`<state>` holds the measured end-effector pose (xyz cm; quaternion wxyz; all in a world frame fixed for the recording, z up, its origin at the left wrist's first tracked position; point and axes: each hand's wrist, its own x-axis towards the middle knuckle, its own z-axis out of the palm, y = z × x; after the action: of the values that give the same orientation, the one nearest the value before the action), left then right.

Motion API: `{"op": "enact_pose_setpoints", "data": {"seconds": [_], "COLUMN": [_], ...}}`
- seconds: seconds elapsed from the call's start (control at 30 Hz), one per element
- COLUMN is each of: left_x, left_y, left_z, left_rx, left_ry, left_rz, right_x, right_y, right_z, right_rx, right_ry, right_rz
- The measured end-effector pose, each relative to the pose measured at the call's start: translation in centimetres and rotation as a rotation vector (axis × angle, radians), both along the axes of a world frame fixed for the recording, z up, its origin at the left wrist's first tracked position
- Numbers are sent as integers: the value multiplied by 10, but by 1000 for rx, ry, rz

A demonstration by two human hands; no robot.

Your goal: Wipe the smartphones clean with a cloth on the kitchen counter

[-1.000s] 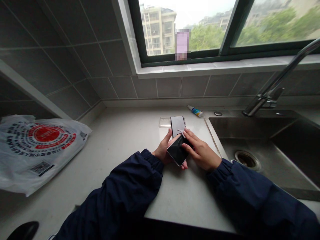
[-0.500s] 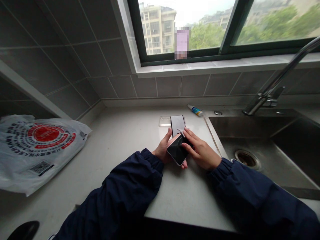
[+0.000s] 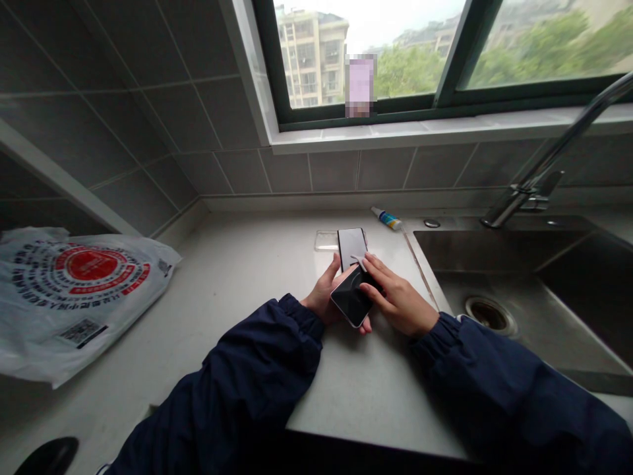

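A smartphone [image 3: 352, 300] with a dark glossy face and a pale edge lies tilted in my left hand [image 3: 324, 293], whose palm and fingers support it from below. My right hand [image 3: 395, 297] rests over the phone's upper right part. Between its fingers and the screen a small white cloth or wipe [image 3: 359, 260] is pinched, only partly visible. Just beyond the hands, a flat dark-edged slab with a pale face [image 3: 352, 243], like a second phone, lies on the counter. Beside it sits a clear phone case [image 3: 325, 241], partly covered.
A small blue and yellow tube with a white tip [image 3: 386, 218] lies near the back of the counter [image 3: 247, 264]. To the right is a steel sink [image 3: 459, 277] with a tall faucet [image 3: 514, 191]. A printed white plastic bag [image 3: 44, 330] occupies the left side.
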<state>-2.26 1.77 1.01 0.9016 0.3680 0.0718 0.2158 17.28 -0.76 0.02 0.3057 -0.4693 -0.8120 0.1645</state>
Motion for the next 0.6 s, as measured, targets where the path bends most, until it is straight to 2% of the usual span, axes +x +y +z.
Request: {"op": "enact_pose_setpoints", "data": {"seconds": [0.6], "left_x": [0], "left_y": [-1], "left_z": [1], "left_rx": [4], "left_ry": [19], "left_rz": [14], "right_x": [0], "right_y": [0], "right_z": [1], "right_rx": [2], "right_ry": [18], "right_rz": [13]}}
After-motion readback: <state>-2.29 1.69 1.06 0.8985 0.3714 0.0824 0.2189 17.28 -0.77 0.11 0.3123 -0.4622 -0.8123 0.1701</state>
